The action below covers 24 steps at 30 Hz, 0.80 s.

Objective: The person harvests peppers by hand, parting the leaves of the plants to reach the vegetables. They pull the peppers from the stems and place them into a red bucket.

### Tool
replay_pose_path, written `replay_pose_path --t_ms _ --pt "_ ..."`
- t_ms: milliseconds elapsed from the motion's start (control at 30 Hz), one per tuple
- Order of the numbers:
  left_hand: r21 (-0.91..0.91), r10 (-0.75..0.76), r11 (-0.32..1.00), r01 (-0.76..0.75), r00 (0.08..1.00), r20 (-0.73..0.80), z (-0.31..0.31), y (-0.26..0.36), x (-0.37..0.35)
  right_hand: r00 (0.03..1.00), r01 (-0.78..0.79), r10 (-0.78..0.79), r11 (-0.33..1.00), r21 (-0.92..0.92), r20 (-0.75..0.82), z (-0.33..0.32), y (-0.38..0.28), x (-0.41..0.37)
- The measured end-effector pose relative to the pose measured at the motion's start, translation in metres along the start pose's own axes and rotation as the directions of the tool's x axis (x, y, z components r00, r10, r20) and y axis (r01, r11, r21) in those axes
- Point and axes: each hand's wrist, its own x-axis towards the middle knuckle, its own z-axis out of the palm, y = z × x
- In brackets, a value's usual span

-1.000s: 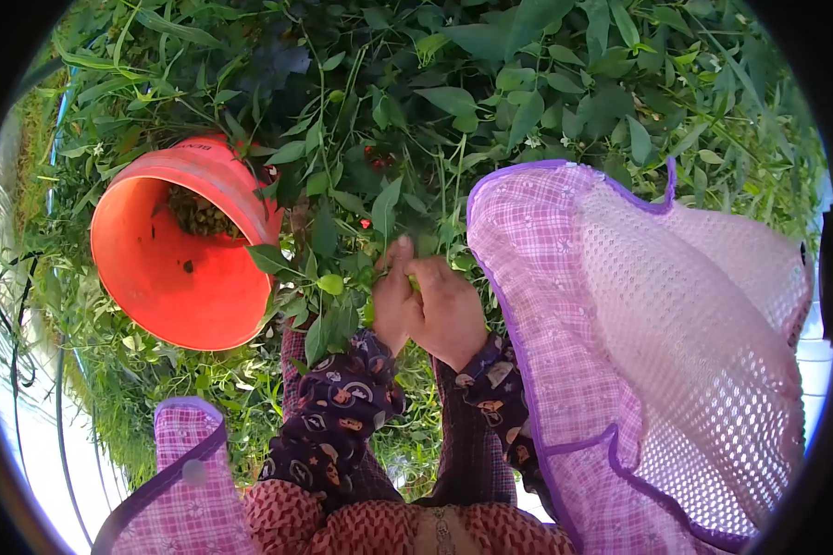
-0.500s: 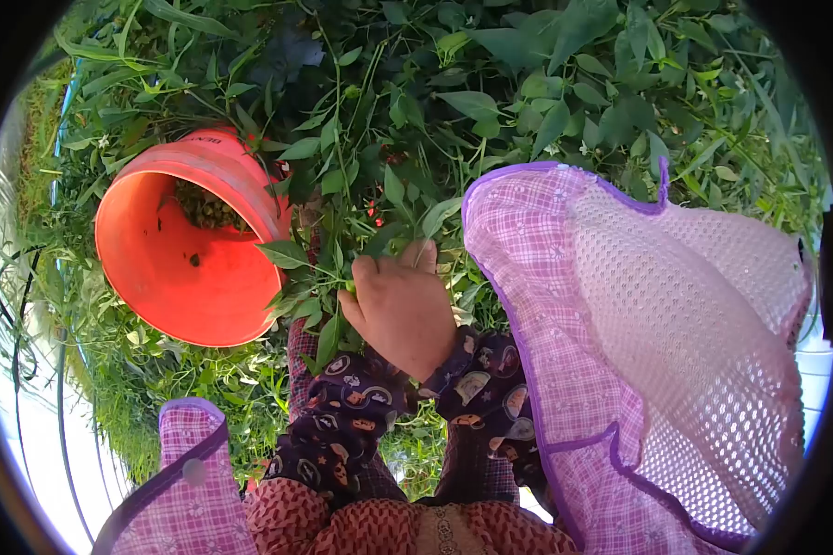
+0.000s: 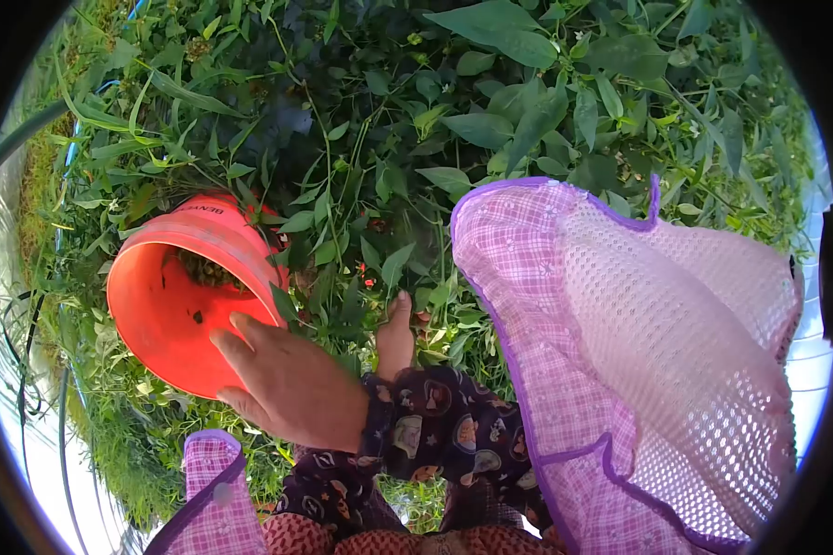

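My right hand [image 3: 296, 384] reaches across to the left, fingers apart and nothing visible in them, over the near right rim of an orange-red bucket [image 3: 171, 319]. The bucket lies tilted with its mouth toward me, and small greenish pieces [image 3: 208, 270] lie deep inside it. Behind my right sleeve, my left hand [image 3: 396, 340] is partly hidden; one finger stretches up beside the leaves, and I see nothing held in it. Small red fruits [image 3: 367, 276] show among the green plants [image 3: 393, 185] just above my left hand.
A purple checked cloth with pale mesh [image 3: 546, 277] covers much of the right side. Another piece of the checked cloth [image 3: 215, 462] is at the lower left. Dark hoses or cables [image 3: 62, 435] run along the left edge.
My right hand has moved from the plant stems left and down to the bucket, and its fingers have spread. More of my left hand now shows. The bucket appears slightly lower in view.
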Motion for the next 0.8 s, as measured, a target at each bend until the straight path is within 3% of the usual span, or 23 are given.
replay_pose_path --t_ms 33,67,100,133,167,233,267,300,333,400,433,500,533,600,667,700,733,767,800 --pt "-0.323 -0.246 0.915 0.244 0.969 0.036 -0.001 0.016 -0.016 0.994 0.093 -0.098 0.991 -0.099 -0.043 -0.018 0.005 0.023" --pt "-0.593 -0.452 0.671 0.445 0.88 0.149 -0.003 0.024 -0.025 0.995 0.047 -0.053 0.996 -0.071 -0.079 -0.046 0.012 0.045" --pt "-0.594 -0.457 0.667 0.451 0.877 0.152 -0.004 0.016 -0.023 0.973 0.047 -0.053 0.998 -0.032 -0.226 -0.069 0.032 0.066" --pt "-0.437 -0.347 0.832 0.341 0.935 0.068 -0.003 0.003 -0.016 0.905 0.064 0.012 0.985 0.162 -0.426 -0.084 0.067 0.09" --pt "-0.249 -0.214 0.945 0.21 0.977 0.012 -0.002 -0.003 -0.011 0.857 0.025 0.086 0.978 0.207 -0.508 -0.113 0.101 0.114" --pt "-0.23 -0.231 0.948 0.219 0.972 -0.029 0.0 -0.001 -0.012 0.711 -0.096 0.308 0.933 0.347 -0.632 -0.171 0.155 0.152" --pt "-0.209 -0.249 0.951 0.229 0.966 -0.072 -0.002 -0.001 -0.012 0.668 -0.085 0.455 0.833 0.547 -0.589 -0.193 0.172 0.165" --pt "-0.237 -0.275 0.939 0.251 0.958 -0.077 -0.004 -0.003 -0.011 0.686 -0.196 0.426 0.889 0.414 -0.59 -0.224 0.219 0.184" --pt "-0.238 -0.278 0.938 0.252 0.957 -0.082 -0.004 -0.002 -0.01 0.681 -0.24 0.477 0.863 0.445 -0.556 -0.231 0.218 0.186" --pt "-0.257 -0.343 0.916 0.308 0.934 -0.102 -0.005 0.004 -0.012 0.499 -0.454 0.714 0.698 0.553 -0.491 -0.24 0.226 0.204" --pt "-0.271 -0.322 0.921 0.281 0.939 -0.121 -0.004 0.006 -0.013 0.499 -0.457 0.72 0.691 0.56 -0.482 -0.236 0.226 0.204" --pt "-0.198 -0.243 0.957 0.21 0.957 -0.16 -0.005 0.012 -0.012 0.749 -0.362 0.622 0.674 0.644 -0.23 -0.226 0.213 0.199" --pt "-0.127 -0.164 0.982 0.142 0.97 -0.181 -0.004 0.015 -0.012 0.747 -0.366 0.625 0.67 0.646 -0.226 -0.219 0.206 0.194" --pt "-0.103 -0.116 0.99 0.099 0.979 -0.169 -0.001 0.024 -0.015 0.891 -0.259 0.4 0.838 0.48 -0.216 -0.205 0.191 0.178" --pt "0.0 0.242 0.97 -0.244 0.965 -0.104 0.007 0.037 -0.017 0.902 -0.289 0.347 0.928 0.237 -0.256 -0.172 0.166 0.148" --pt "0.066 0.327 0.944 -0.324 0.945 -0.028 0.01 0.051 -0.024 0.939 -0.181 0.205 0.977 0.111 -0.274 -0.157 0.171 0.13" --pt "0.004 0.285 0.958 -0.285 0.958 -0.025 0.013 0.056 -0.024 0.952 -0.011 -0.007 0.998 -0.056 -0.307 -0.143 0.2 0.11" --pt "0.009 0.283 0.959 -0.283 0.959 0.032 0.005 0.049 -0.015 0.961 0.166 -0.233 0.919 -0.359 -0.15 -0.142 0.195 0.09" --pt "0.014 0.274 0.961 -0.276 0.958 0.081 -0.005 0.038 -0.006 0.918 0.281 -0.371 0.861 -0.425 -0.145 -0.128 0.25 0.08"
